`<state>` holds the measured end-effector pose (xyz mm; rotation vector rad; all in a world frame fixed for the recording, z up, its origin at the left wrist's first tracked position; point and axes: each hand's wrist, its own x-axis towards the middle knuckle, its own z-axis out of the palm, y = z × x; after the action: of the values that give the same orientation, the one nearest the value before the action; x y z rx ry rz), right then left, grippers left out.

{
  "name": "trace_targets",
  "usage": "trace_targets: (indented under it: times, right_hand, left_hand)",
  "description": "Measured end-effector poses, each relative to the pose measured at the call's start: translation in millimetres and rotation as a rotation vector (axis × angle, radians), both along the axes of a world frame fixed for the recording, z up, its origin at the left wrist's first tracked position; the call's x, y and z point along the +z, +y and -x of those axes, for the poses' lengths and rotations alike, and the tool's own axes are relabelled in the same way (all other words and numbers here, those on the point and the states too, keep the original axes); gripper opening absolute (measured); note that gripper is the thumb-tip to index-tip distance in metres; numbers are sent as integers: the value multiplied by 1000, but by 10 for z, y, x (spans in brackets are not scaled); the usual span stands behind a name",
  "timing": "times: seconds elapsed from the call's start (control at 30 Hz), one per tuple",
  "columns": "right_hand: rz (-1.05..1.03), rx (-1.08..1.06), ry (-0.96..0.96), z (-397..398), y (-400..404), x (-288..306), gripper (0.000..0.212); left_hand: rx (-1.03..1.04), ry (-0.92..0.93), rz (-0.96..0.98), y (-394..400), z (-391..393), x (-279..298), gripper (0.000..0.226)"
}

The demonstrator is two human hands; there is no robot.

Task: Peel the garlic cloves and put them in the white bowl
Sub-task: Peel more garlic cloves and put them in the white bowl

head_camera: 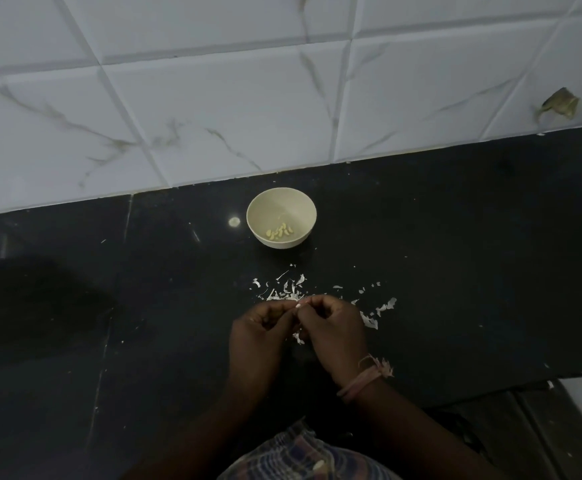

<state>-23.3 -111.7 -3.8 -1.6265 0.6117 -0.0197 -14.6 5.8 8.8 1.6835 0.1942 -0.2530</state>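
Garlic clove (298, 305), barely visible, pinched between our left hand (260, 336) and right hand (333, 329), together near side of bowl (258, 206); peeled cloves (280, 232) inside, skins (291, 287) between.

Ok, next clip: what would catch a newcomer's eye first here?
The white bowl stands out on the black counter near the tiled wall, with a few peeled cloves inside. Nearer the camera, the left hand and right hand meet fingertip to fingertip over scattered white garlic skins.
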Motion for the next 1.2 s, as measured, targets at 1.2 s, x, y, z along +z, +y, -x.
trace_targets:
  times: [1.2]
  right_hand:
    - [199, 91, -65, -215, -155, 199, 14]
  left_hand:
    - [123, 310, 730, -28, -328, -50, 26]
